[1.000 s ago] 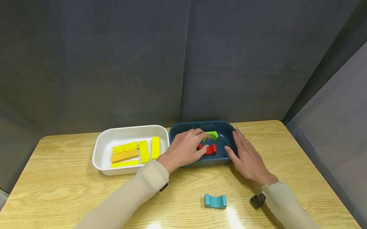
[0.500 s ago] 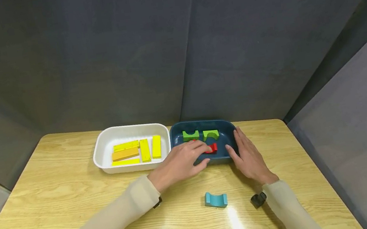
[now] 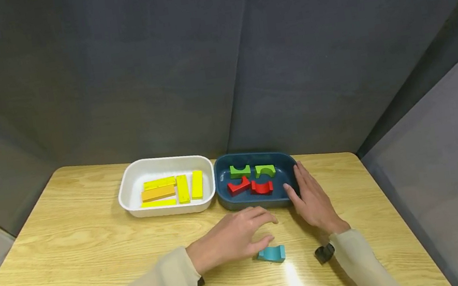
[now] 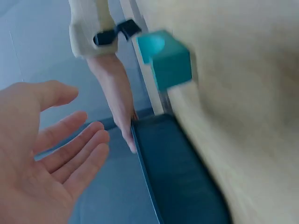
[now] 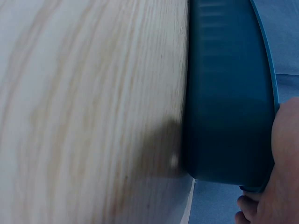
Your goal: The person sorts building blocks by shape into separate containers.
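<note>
My left hand hovers over the table with spread, relaxed fingers and nothing in its grasp. Just beyond its thumb is a teal block with a curved notch; the left wrist view shows this teal block apart from the fingers. My right hand rests against the right end of a dark blue tray, fingers straight along the outer wall and thumb over the near corner. Inside that tray lie two green notched blocks and two red notched blocks.
A white tray adjoins the blue one on the left. It holds several yellow blocks and an orange block. Both trays stand near the back edge of the wooden table, before a grey curtain.
My left hand has left the red blocks in the blue tray and come nearer, toward the teal block. The green and red blocks now show uncovered. My right hand stays at the tray.
</note>
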A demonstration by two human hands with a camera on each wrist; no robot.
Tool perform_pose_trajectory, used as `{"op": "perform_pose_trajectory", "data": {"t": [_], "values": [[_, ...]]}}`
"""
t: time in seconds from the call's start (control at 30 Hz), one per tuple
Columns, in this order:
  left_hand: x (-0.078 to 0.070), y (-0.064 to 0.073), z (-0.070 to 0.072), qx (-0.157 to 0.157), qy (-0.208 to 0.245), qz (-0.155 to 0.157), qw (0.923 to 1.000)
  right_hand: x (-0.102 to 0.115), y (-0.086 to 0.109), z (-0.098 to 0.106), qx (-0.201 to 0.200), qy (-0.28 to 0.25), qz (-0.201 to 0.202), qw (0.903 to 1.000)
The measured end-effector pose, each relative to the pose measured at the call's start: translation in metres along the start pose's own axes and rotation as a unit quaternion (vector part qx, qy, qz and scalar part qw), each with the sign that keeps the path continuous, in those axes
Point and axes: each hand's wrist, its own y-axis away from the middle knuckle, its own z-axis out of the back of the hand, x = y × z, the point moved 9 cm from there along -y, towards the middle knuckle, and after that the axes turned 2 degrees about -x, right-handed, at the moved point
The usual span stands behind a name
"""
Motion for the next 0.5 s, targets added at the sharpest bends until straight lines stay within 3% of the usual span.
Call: {"op": "perform_pose_trajectory", "data": {"t": [0.2, 0.5], "values": [[-0.009, 0.014, -0.013, 0.033, 0.018, 0.011, 0.9992, 0.001, 0.000, 0.002, -0.005, -0.004, 0.002, 1.0000], [0.000, 0.029, -0.035, 0.072, 0.025, 0.045, 0.9961, 0.001, 0.001, -0.001, -0.001, -0.001, -0.002, 1.0000]]}}
